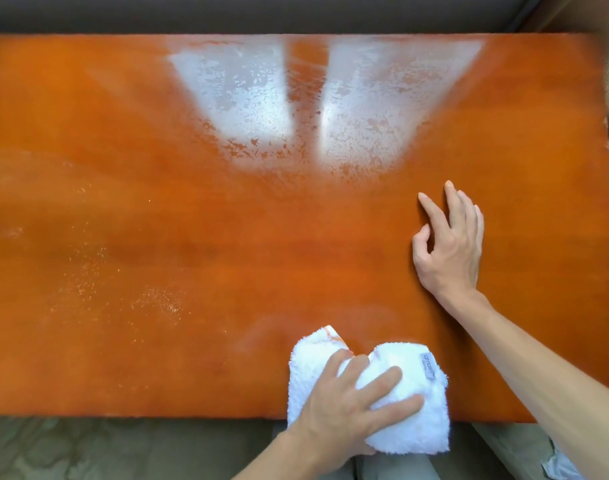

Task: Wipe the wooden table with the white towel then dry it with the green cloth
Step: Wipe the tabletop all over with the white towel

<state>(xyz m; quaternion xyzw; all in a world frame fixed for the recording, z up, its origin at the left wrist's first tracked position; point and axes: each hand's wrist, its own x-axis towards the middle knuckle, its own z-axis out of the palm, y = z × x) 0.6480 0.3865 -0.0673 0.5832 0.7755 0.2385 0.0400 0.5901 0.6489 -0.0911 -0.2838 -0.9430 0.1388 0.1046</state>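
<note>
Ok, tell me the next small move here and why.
Probably push the white towel forward and leftward. The left hand presses it at the wooden table's near edge, partly overhanging, while specks and streaky film show farther out. The right hand rests on the top.

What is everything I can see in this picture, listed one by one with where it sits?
Glossy orange-brown wooden table: one, fills most of the view; pale window glare and streaky film at its far middle.
Fluffy white towel with a small grey label: one, bunched at the table's near edge, partly hanging over it.
Floor: grey-green, blurred, below the near edge.
Green cloth: none in view.
Left hand: one, pressing down on the white towel.
Right hand: one, empty, fingers spread, resting on the table's right part.
</note>
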